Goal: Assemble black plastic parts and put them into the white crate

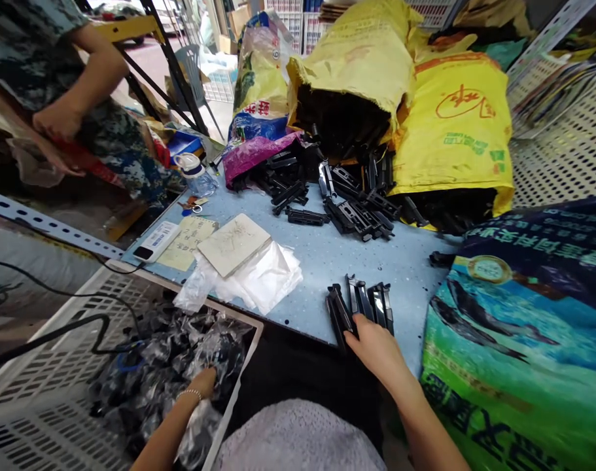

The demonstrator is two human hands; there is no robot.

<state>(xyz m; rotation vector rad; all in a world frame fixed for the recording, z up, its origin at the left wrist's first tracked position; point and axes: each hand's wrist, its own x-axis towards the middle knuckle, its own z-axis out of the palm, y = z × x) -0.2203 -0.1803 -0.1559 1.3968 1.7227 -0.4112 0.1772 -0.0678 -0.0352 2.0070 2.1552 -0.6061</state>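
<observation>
My right hand (pixel 376 343) is at the table's front edge, with thumb and fingers closed on a long black plastic part (pixel 337 307). Two more parts of that kind, a middle one (pixel 359 296) and a right one (pixel 381 304), lie side by side against the fingers. My left hand (pixel 205 383), a beaded bracelet on its wrist, reaches down into a white plastic crate (pixel 251 356). It touches clear plastic bags (pixel 222 350) with black pieces inside. Its fingers are hidden, so I cannot see whether they grip a bag.
Black parts (pixel 356 216) spill from yellow sacks (pixel 449 131) at the back of the blue table (pixel 302 255). White plastic bags (pixel 273 281) lie under a cardboard piece (pixel 233 243). A green-blue sack (pixel 523 327) stands at right. A co-worker (pixel 72 98) is at left.
</observation>
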